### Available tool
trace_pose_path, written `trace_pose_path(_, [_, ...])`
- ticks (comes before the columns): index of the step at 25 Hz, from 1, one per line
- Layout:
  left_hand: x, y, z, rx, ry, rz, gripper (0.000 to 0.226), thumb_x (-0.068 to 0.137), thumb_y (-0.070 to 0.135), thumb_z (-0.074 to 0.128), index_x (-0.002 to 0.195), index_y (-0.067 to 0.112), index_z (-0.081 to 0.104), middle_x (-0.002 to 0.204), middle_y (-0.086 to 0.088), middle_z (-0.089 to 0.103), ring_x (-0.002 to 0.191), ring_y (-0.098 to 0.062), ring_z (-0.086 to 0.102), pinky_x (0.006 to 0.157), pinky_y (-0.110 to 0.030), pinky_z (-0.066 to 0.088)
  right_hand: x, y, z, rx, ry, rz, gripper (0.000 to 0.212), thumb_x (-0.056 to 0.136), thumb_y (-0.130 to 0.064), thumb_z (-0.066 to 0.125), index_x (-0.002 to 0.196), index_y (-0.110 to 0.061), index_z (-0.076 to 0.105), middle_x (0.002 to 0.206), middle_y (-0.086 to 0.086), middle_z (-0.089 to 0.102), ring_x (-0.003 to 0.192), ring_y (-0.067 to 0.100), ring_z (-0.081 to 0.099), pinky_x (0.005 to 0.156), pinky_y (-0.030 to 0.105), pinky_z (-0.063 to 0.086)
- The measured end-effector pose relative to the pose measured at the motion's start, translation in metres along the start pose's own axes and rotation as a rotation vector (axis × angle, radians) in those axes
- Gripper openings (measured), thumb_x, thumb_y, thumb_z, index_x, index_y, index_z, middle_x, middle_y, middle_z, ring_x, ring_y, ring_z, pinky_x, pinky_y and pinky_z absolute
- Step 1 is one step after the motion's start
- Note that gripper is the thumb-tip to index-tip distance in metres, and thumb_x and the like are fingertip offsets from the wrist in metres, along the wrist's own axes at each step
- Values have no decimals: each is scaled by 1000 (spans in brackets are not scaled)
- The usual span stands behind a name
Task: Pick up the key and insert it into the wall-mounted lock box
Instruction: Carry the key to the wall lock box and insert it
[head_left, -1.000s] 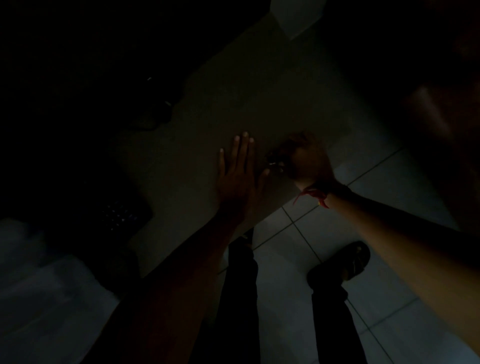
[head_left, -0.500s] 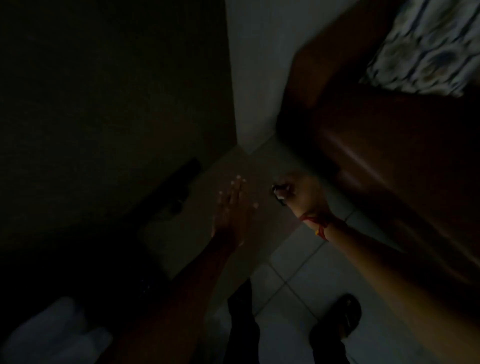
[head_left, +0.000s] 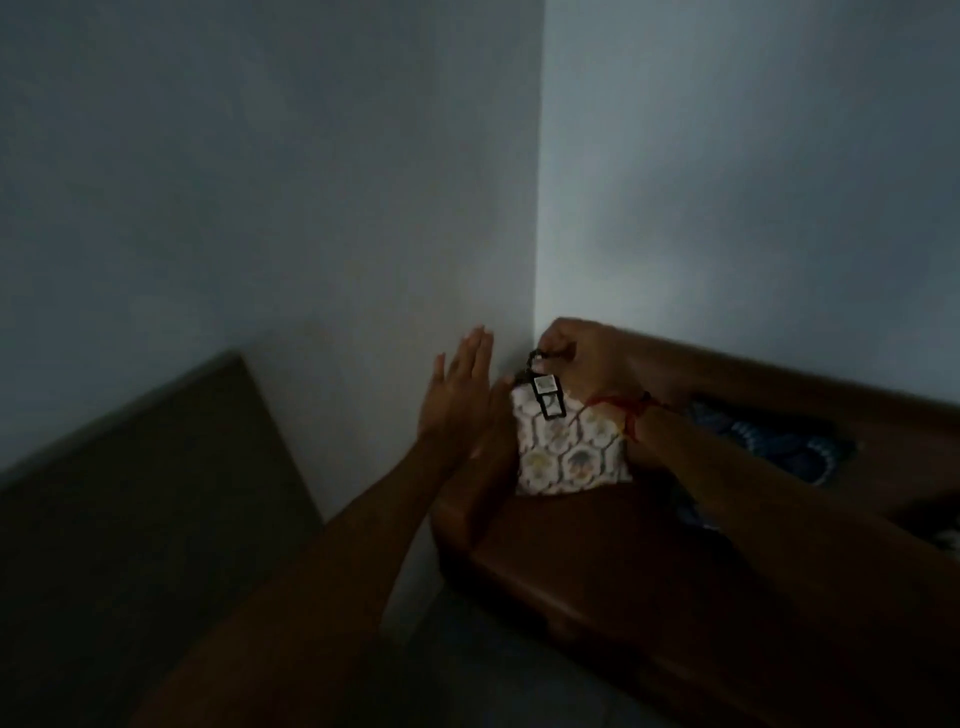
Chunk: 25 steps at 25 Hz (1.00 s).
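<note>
The room is dim. My right hand (head_left: 582, 353), with a red thread around its wrist, is closed on the top of a key ring, and a dark rectangular key tag (head_left: 548, 397) hangs down from its fingers. The key blade itself is too dark to make out. My left hand (head_left: 457, 395) is flat and open, fingers together, held up just left of the right hand near the wall corner (head_left: 537, 260). No lock box shows on the walls in view.
A patterned cushion (head_left: 566, 457) sits behind the hanging tag on a dark wooden sofa (head_left: 571, 561) at the right. A blue patterned cloth (head_left: 789, 447) lies further right. A brown flat surface (head_left: 145, 493) is at the lower left.
The view has swung up from the brown surface and tiled floor to the wall corner. Both hands have risen with it, the right still gripping the key ring, whose tag now dangles.
</note>
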<state>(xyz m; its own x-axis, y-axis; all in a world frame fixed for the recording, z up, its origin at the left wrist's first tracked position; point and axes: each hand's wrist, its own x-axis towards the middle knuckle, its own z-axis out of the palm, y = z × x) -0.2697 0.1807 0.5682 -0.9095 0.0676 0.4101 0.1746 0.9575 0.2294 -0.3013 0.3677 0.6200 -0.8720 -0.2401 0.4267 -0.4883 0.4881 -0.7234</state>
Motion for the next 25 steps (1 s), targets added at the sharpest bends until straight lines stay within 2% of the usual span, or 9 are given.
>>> trace_pose_path(1, [22, 27, -16, 9, 30, 68, 66, 111, 44, 31, 165, 12, 13, 175, -7, 9, 162, -21, 9, 132, -49, 10, 8, -8, -37, -19, 62, -17, 23, 69, -5, 83, 85, -12, 68, 74, 11, 74, 66, 14, 66, 64, 25, 51])
trace_pose_path(3, [66, 88, -48, 49, 101, 183, 64, 111, 42, 30, 165, 10, 14, 175, -8, 10, 162, -22, 11, 132, -51, 11, 21, -17, -116, -44, 150, -72, 24, 69, -7, 81, 89, -17, 70, 71, 12, 75, 66, 17, 68, 64, 26, 52])
trace_pose_path(6, [122, 178, -80, 90, 208, 277, 60, 112, 37, 28, 164, 9, 17, 174, -9, 14, 162, -24, 14, 131, -53, 15, 36, -19, -230, -110, 225, -159, 17, 72, -5, 78, 87, -9, 74, 71, 18, 76, 71, 27, 70, 72, 36, 54])
trace_pose_path(10, [171, 292, -92, 83, 313, 382, 58, 113, 34, 28, 163, 7, 21, 173, -10, 18, 162, -25, 15, 131, -53, 16, 40, 9, -354, -186, 318, -159, 13, 73, -6, 77, 85, -6, 74, 73, 18, 76, 69, 26, 70, 71, 37, 55])
trace_pose_path(14, [204, 385, -82, 58, 338, 444, 58, 113, 36, 26, 163, 7, 21, 173, -11, 19, 162, -26, 15, 132, -53, 14, 33, 44, -442, -298, 375, -156, 13, 71, -7, 79, 84, -7, 75, 79, 15, 76, 71, 23, 70, 67, 30, 57])
trace_pose_path(17, [228, 445, -66, 67, 325, 509, 59, 113, 37, 25, 163, 7, 20, 174, -11, 17, 162, -25, 13, 132, -52, 13, 25, 71, -498, -337, 441, -132, 13, 71, -8, 80, 83, -7, 76, 75, 9, 74, 68, 20, 69, 61, 20, 51])
trace_pose_path(19, [249, 484, -54, 74, 309, 552, 59, 113, 38, 24, 163, 8, 18, 174, -10, 16, 162, -24, 12, 132, -52, 13, 20, 89, -535, -361, 474, -108, 12, 70, -8, 80, 81, -8, 76, 72, 7, 73, 66, 19, 68, 63, 26, 55])
trace_pose_path(22, [279, 536, -33, 68, 315, 595, 60, 113, 39, 25, 163, 7, 20, 173, -11, 18, 162, -25, 14, 132, -52, 14, 16, 114, -582, -404, 514, -67, 13, 70, -8, 80, 81, -8, 75, 74, 12, 75, 63, 16, 64, 71, 40, 60])
trace_pose_path(25, [306, 587, -5, 45, 326, 658, 60, 113, 39, 25, 163, 7, 22, 173, -12, 20, 162, -26, 15, 131, -53, 15, 14, 143, -630, -462, 559, -20, 12, 71, -11, 80, 82, -9, 75, 75, 14, 76, 62, 16, 62, 77, 45, 59])
